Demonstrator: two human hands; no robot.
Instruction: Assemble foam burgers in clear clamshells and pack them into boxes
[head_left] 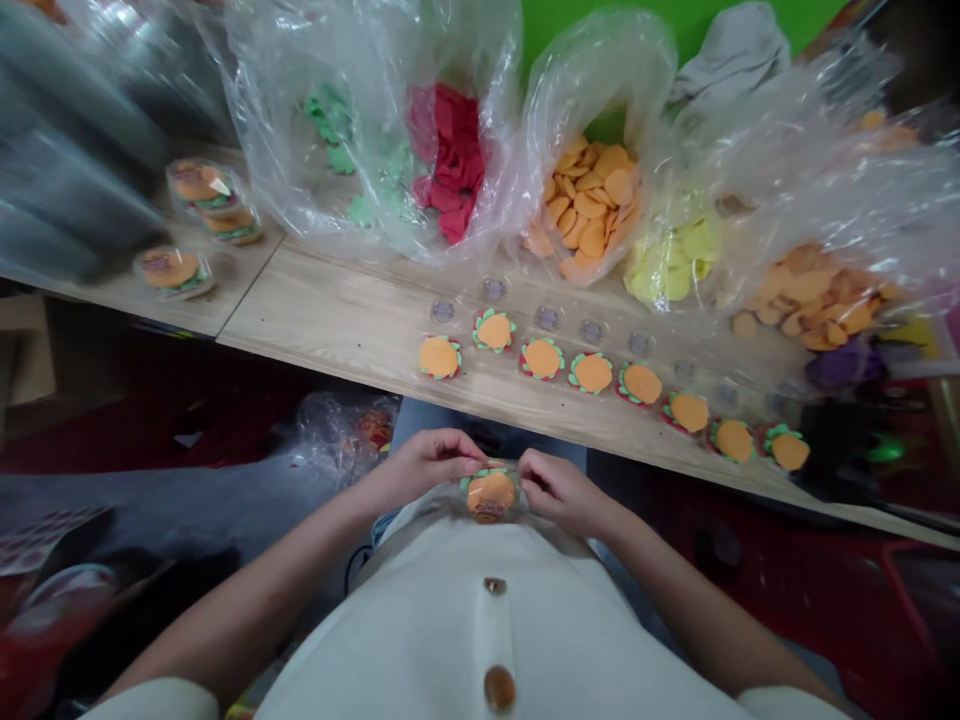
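Note:
A toy burger in a clear plastic case (491, 495) is held close to my body, just below the table edge. My left hand (435, 465) grips its left and upper edge, thumb and fingers pressed together. At the opposite edge my right hand (559, 488) has its fingers curled in on the case. Beyond them a slanting row of open clear cases lies along the table, each with an orange-topped burger such as this one (542, 358) with green and red layers showing under it.
The wooden table (322, 320) bears plastic bags of green pieces (330, 115), red pieces (454, 160), orange discs (592, 200), yellow pieces (679, 255) and more orange pieces (814, 290). Several cased burgers (176, 270) sit at the left. A clear bag (341, 435) hangs below the edge.

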